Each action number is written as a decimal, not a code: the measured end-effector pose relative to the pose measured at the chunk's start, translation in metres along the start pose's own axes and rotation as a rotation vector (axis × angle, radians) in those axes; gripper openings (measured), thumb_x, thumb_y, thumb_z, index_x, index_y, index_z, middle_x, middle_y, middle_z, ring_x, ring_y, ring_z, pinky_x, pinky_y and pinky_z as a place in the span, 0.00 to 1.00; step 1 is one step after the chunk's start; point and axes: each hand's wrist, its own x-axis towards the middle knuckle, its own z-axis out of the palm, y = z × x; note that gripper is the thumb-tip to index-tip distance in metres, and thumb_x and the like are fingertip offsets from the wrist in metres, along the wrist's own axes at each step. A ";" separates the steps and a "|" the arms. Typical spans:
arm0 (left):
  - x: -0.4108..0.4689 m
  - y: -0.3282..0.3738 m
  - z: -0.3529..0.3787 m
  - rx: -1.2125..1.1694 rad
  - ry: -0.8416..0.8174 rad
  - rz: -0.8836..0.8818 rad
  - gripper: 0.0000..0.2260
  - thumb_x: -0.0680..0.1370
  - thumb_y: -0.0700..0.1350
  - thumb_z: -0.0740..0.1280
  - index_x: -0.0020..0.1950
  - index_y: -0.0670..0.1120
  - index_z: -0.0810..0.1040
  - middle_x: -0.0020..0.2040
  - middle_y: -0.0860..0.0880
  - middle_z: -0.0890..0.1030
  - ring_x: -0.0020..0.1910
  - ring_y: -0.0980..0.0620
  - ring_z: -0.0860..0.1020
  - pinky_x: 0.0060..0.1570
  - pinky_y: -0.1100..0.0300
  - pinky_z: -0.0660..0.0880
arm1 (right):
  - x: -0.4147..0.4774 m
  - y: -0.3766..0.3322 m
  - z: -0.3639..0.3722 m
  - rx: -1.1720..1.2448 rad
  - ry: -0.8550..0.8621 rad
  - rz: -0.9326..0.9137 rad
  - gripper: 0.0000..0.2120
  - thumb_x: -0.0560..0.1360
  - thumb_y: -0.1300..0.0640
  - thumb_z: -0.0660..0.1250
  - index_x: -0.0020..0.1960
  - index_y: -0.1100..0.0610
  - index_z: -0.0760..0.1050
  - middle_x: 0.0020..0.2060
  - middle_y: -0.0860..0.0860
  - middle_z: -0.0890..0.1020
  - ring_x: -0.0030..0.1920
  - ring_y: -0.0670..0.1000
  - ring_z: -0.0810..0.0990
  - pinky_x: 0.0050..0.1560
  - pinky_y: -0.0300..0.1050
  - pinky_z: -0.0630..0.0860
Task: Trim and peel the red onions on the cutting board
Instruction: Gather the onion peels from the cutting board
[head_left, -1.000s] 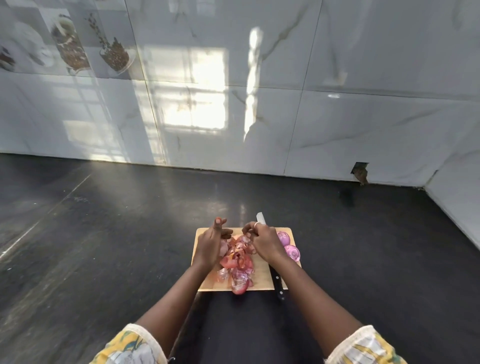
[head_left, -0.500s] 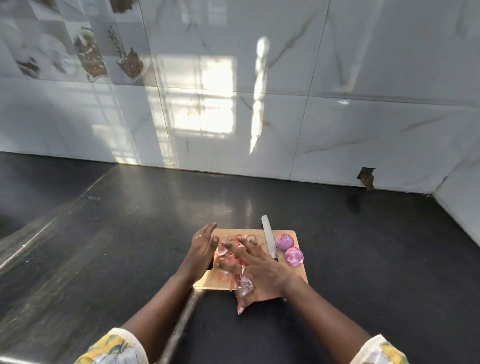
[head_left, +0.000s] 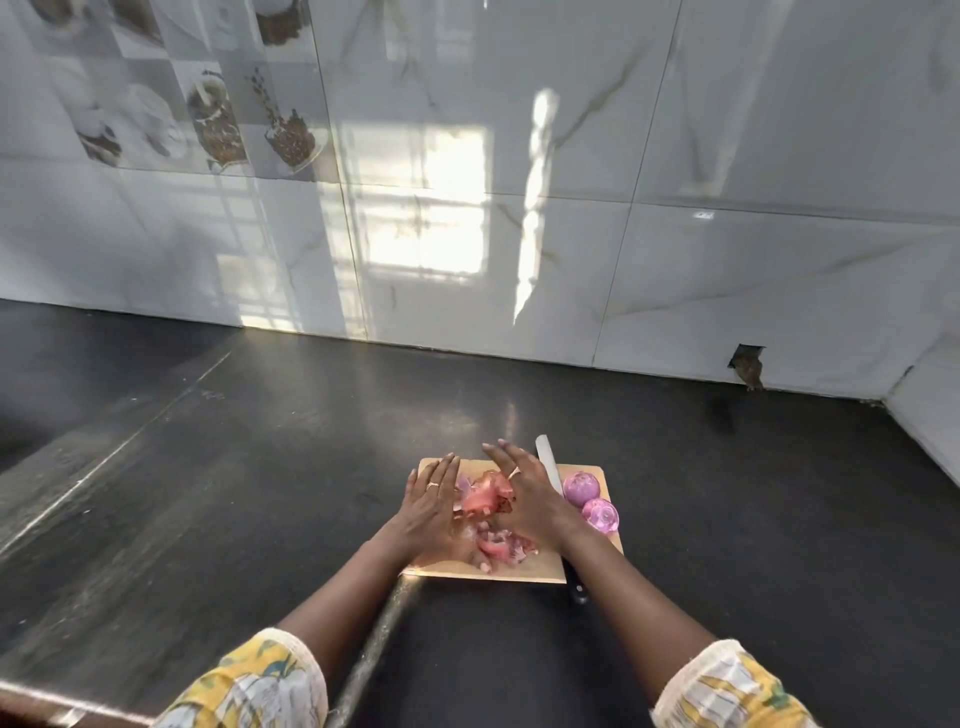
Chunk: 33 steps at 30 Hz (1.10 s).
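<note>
Two peeled red onions (head_left: 591, 500) sit at the right edge of a wooden cutting board (head_left: 540, 569) on a dark counter (head_left: 208, 493), beside a knife (head_left: 548, 462). The left hand (head_left: 428, 512) and right hand (head_left: 527, 493), fingers extended and holding nothing, flank a heap of onion skins (head_left: 488, 499).

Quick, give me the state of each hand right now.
Left hand: open, fingers flat, holding nothing, beside the onion peels.
Right hand: open, fingers flat, holding nothing; the knife lies on the cutting board.
</note>
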 end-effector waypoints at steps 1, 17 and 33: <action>0.001 0.003 -0.002 -0.057 0.000 -0.017 0.72 0.42 0.83 0.49 0.73 0.40 0.34 0.76 0.44 0.39 0.74 0.46 0.37 0.70 0.50 0.35 | 0.003 0.000 0.001 0.049 0.018 0.029 0.42 0.70 0.60 0.72 0.76 0.48 0.53 0.76 0.51 0.54 0.76 0.54 0.50 0.74 0.50 0.55; 0.005 0.030 0.009 -0.720 0.268 -0.095 0.53 0.58 0.82 0.42 0.75 0.51 0.47 0.76 0.50 0.49 0.75 0.51 0.46 0.73 0.52 0.46 | -0.009 -0.021 0.028 0.506 0.416 0.300 0.53 0.60 0.19 0.44 0.75 0.50 0.59 0.75 0.50 0.56 0.75 0.52 0.53 0.73 0.52 0.53; 0.023 0.062 0.015 -1.007 0.504 -0.305 0.21 0.82 0.51 0.47 0.63 0.44 0.74 0.61 0.46 0.77 0.59 0.51 0.74 0.59 0.62 0.66 | 0.027 -0.046 0.058 0.887 0.663 0.497 0.09 0.79 0.52 0.63 0.54 0.53 0.80 0.53 0.47 0.82 0.54 0.45 0.78 0.57 0.36 0.71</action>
